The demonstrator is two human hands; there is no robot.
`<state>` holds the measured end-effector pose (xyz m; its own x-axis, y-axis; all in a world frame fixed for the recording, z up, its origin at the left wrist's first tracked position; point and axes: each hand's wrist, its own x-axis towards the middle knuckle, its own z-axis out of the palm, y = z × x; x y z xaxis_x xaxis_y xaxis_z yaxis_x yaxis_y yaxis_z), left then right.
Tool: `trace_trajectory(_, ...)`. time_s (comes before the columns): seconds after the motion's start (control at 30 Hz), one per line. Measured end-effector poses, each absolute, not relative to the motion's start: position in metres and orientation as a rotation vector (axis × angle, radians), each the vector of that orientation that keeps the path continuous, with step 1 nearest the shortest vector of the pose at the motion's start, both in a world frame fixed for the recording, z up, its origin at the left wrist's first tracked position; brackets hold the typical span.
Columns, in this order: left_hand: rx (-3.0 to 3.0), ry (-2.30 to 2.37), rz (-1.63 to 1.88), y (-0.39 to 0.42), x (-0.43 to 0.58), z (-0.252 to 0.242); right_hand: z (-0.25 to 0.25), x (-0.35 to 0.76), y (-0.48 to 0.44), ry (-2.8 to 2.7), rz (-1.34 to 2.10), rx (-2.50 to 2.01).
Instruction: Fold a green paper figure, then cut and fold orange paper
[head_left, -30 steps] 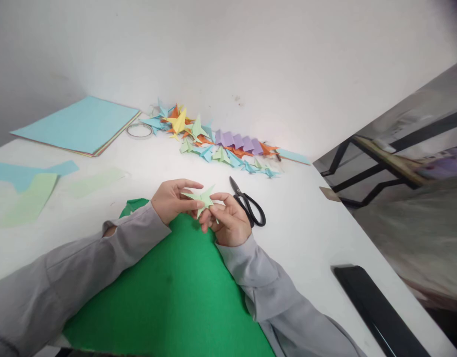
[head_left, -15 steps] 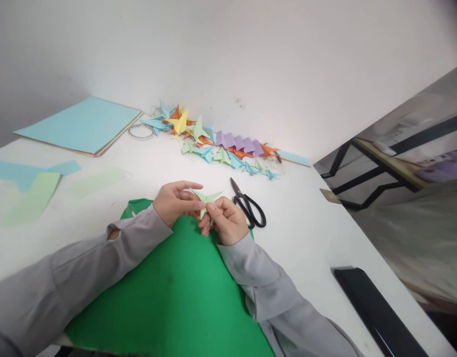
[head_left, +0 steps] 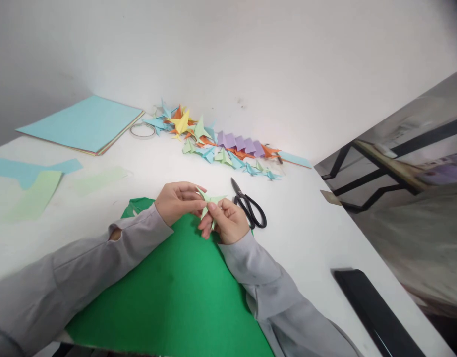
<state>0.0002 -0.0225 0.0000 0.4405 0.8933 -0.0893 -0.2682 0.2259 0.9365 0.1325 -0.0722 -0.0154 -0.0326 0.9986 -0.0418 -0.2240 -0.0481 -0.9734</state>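
Paper folding by hand, seen from the head. The left hand point(head_left: 178, 202) and the right hand point(head_left: 230, 220), both in grey sleeves, meet over the far end of a green sheet point(head_left: 169, 292). Between them is a pale green folded-paper figure point(head_left: 216, 199) with pointed arms. The grip of each hand is a pinch on this figure: the left thumb and fingers take its left side, the right thumb presses near its centre. The fingers hide part of the folds, so the exact form is perhaps a star.

Just beside the right hand, black scissors point(head_left: 257, 210) lie on the white table point(head_left: 299, 223), blades toward the wall point(head_left: 228, 59). Along the wall runs a row of folded-paper figures point(head_left: 182, 123) in blue, orange, yellow and green, with a purple pleated piece point(head_left: 239, 143) among them. To their left are a thin ring point(head_left: 142, 130) and a paper stack point(head_left: 83, 124) with a light blue top sheet. Nearer the viewer on the left, a green paper strip point(head_left: 38, 196) overlaps a blue paper offcut point(head_left: 70, 166). At lower right lies 1 long black object point(head_left: 377, 312).
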Motion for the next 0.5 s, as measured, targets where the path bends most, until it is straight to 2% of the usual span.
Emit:
trace_trajectory(0.23,1.172,0.816,0.897,-0.0206,0.0037,-0.0083,-0.0155,0.1305,-0.0746,-1.083,1.314,-1.067)
trace_trajectory(0.5,1.153,0.823,0.868,-0.0202,0.004,-0.0039,-0.0161,0.1327,-0.0727,-1.03,1.416,-1.066)
